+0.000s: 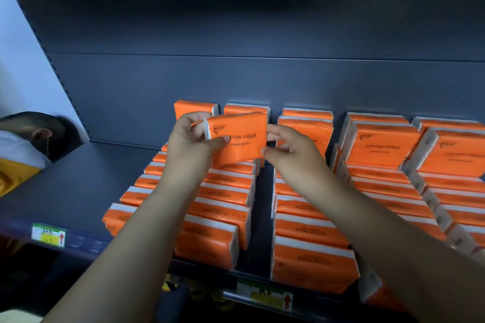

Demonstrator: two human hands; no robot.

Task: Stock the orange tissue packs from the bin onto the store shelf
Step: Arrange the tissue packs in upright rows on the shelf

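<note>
I see both hands pinching 1 tissue pack (237,137), left hand (190,139) and right hand (287,148) at its ends, probably to seat it straight on the rows (309,231).

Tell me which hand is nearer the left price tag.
Left. The left hand grips the held pack above and right of the tag; the right hand is farther right.

One head-worn, wide-angle view looks forward and slightly down from close in front of a dark store shelf (86,165), facing its back panel (262,86). The shelf's front edge with price labels (48,235) lies near, at the bottom; both forearms reach in from the near edge. The shelf's left upright slants at far left.
</note>
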